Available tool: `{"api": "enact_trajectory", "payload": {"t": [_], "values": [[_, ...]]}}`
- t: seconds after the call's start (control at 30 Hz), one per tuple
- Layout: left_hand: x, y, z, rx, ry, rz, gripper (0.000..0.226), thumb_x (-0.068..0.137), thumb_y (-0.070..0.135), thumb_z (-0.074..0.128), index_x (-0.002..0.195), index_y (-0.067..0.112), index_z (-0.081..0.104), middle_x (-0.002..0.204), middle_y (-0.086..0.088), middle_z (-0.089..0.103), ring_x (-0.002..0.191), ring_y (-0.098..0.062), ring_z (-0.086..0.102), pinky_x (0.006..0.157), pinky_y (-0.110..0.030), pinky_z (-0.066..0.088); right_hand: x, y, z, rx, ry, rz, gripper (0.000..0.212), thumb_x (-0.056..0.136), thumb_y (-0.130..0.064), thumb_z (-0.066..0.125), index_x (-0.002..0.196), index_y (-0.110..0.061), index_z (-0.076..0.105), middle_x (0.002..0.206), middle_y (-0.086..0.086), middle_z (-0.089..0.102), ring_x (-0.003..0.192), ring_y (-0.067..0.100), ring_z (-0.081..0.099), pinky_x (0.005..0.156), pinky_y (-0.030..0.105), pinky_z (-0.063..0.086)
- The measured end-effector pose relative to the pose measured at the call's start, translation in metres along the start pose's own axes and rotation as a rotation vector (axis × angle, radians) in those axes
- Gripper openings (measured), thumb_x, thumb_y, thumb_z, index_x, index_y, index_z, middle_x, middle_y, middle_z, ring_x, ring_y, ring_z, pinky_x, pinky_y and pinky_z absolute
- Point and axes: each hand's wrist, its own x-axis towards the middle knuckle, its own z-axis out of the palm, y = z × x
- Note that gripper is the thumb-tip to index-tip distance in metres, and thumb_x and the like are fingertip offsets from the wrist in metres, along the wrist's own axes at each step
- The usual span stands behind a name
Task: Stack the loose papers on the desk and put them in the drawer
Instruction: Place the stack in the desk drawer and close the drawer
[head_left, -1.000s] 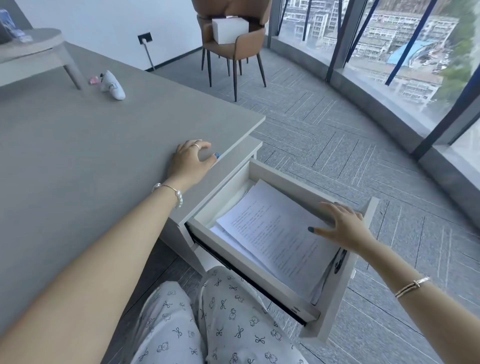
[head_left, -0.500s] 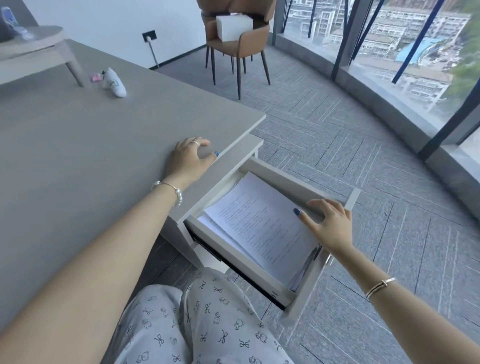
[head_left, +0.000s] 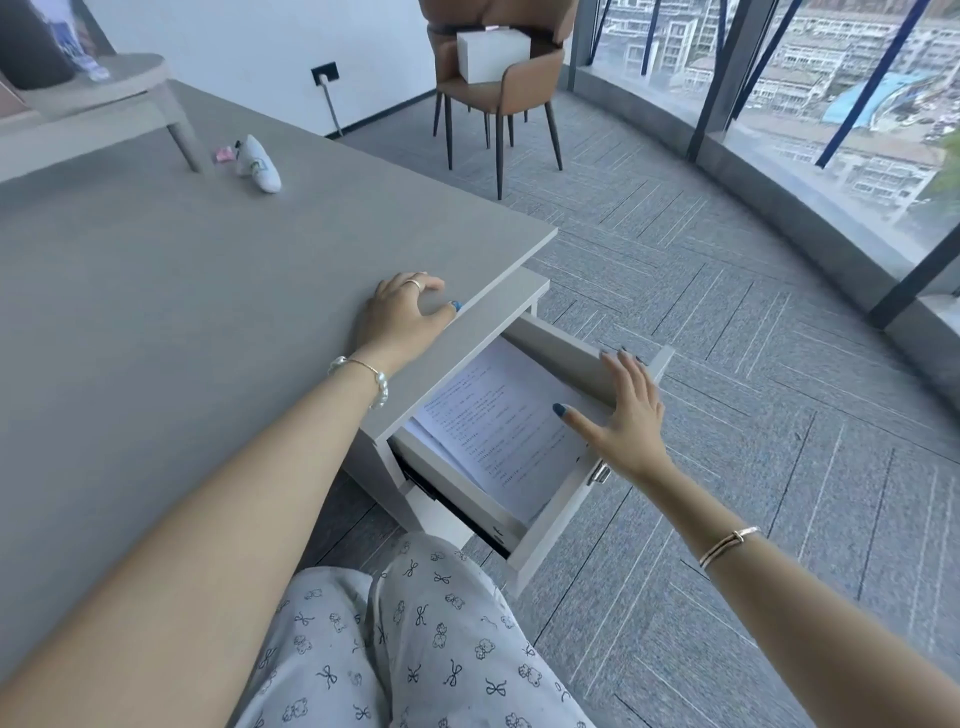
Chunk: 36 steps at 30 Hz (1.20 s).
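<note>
A stack of printed white papers (head_left: 498, 415) lies flat inside the pale drawer (head_left: 550, 525), which sticks out about halfway from under the grey desk (head_left: 182, 312). My right hand (head_left: 628, 421) rests against the top of the drawer's front panel, fingers spread, thumb out over the papers, holding nothing. My left hand (head_left: 402, 317) lies palm down on the desk top near its corner, fingers curved toward the edge. No loose papers show on the desk top.
A small white object (head_left: 257, 163) and a pink scrap (head_left: 223, 154) lie far back on the desk beside a raised shelf leg. A brown chair (head_left: 498, 93) holding a white box (head_left: 491, 52) stands on the carpet. My knees (head_left: 415, 649) sit below the drawer.
The drawer has slid inward under the desk, with my right hand moving along on its front panel. More of the papers are now hidden. My left hand has stayed put.
</note>
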Motion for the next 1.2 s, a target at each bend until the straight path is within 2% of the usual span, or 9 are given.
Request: {"api": "enact_trajectory", "payload": {"t": [0.13, 0.2, 0.27, 0.33, 0.43, 0.67, 0.83, 0.97, 1.2], "values": [[0.0, 0.0, 0.0, 0.001, 0.004, -0.004, 0.038, 0.084, 0.039, 0.057, 0.119, 0.022, 0.058, 0.139, 0.001, 0.049, 0.13, -0.019, 0.038, 0.109, -0.033, 0.029, -0.023, 0.013, -0.002, 0.039, -0.031, 0.133, 0.105, 0.075, -0.061, 0.061, 0.149, -0.01, 0.007, 0.16, 0.008, 0.002, 0.147, 0.02, -0.002, 0.118, 0.038, 0.003], [0.001, 0.001, 0.001, -0.002, 0.011, -0.007, 0.038, 0.084, 0.039, 0.057, 0.118, 0.022, 0.058, 0.138, 0.001, 0.05, 0.129, -0.019, 0.039, 0.109, -0.033, 0.03, -0.025, 0.019, 0.002, 0.131, -0.114, 0.217, 0.099, 0.075, -0.067, 0.054, 0.145, -0.006, 0.019, 0.157, 0.01, 0.018, 0.145, 0.023, 0.013, 0.119, 0.042, 0.014], [0.001, 0.003, 0.001, 0.004, 0.017, -0.015, 0.037, 0.083, 0.039, 0.058, 0.117, 0.022, 0.059, 0.135, 0.0, 0.052, 0.127, -0.02, 0.04, 0.107, -0.033, 0.031, -0.024, 0.024, 0.003, 0.205, -0.152, 0.291, 0.089, 0.067, -0.08, 0.05, 0.119, -0.009, 0.036, 0.131, 0.005, 0.043, 0.123, 0.022, 0.041, 0.108, 0.039, 0.033], [0.002, 0.004, 0.001, 0.018, 0.022, -0.022, 0.037, 0.083, 0.039, 0.058, 0.116, 0.023, 0.059, 0.133, -0.001, 0.052, 0.127, -0.021, 0.04, 0.105, -0.033, 0.032, -0.021, 0.026, 0.003, 0.251, -0.17, 0.292, 0.082, 0.062, -0.08, 0.057, 0.111, -0.017, 0.035, 0.122, -0.005, 0.043, 0.112, 0.015, 0.044, 0.1, 0.033, 0.038], [0.003, 0.005, 0.001, 0.035, 0.022, -0.026, 0.037, 0.082, 0.04, 0.057, 0.115, 0.023, 0.058, 0.132, -0.001, 0.051, 0.127, -0.02, 0.04, 0.104, -0.034, 0.032, -0.018, 0.024, 0.003, 0.334, -0.259, 0.21, 0.115, 0.06, -0.066, 0.072, 0.148, -0.023, 0.013, 0.159, -0.006, 0.013, 0.138, 0.017, 0.03, 0.113, 0.038, 0.032], [0.003, 0.005, 0.0, 0.019, 0.039, -0.032, 0.037, 0.081, 0.042, 0.059, 0.114, 0.025, 0.058, 0.129, 0.001, 0.053, 0.125, -0.019, 0.041, 0.103, -0.034, 0.034, 0.006, 0.007, 0.021, 0.283, -0.422, 0.103, 0.155, 0.037, -0.067, 0.078, 0.147, -0.016, -0.017, 0.159, -0.001, -0.016, 0.147, 0.017, -0.002, 0.12, 0.044, 0.014], [0.004, 0.002, 0.001, -0.004, 0.049, -0.038, 0.036, 0.08, 0.042, 0.061, 0.112, 0.026, 0.06, 0.128, 0.004, 0.053, 0.124, -0.017, 0.042, 0.104, -0.034, 0.034, 0.024, -0.013, 0.05, 0.237, -0.376, 0.053, 0.144, 0.053, -0.044, 0.084, 0.146, -0.01, -0.021, 0.158, 0.006, -0.02, 0.146, 0.016, -0.015, 0.12, 0.036, 0.003], [0.005, 0.003, 0.003, -0.022, 0.05, -0.036, 0.036, 0.079, 0.041, 0.063, 0.112, 0.026, 0.061, 0.13, 0.004, 0.053, 0.125, -0.017, 0.042, 0.105, -0.034, 0.034, 0.04, -0.026, 0.076, 0.224, -0.331, 0.032, 0.138, 0.058, -0.044, 0.083, 0.147, -0.008, -0.017, 0.158, 0.008, -0.019, 0.146, 0.018, -0.016, 0.111, 0.022, -0.003], [0.005, 0.003, 0.001, -0.027, 0.05, -0.045, 0.036, 0.079, 0.041, 0.063, 0.112, 0.026, 0.061, 0.131, 0.006, 0.053, 0.124, -0.016, 0.042, 0.104, -0.034, 0.035, 0.066, -0.06, 0.107, 0.205, -0.274, 0.035, 0.135, 0.057, -0.044, 0.084, 0.147, -0.003, -0.008, 0.159, 0.013, -0.011, 0.147, 0.019, -0.012, 0.12, 0.036, 0.01]]}}
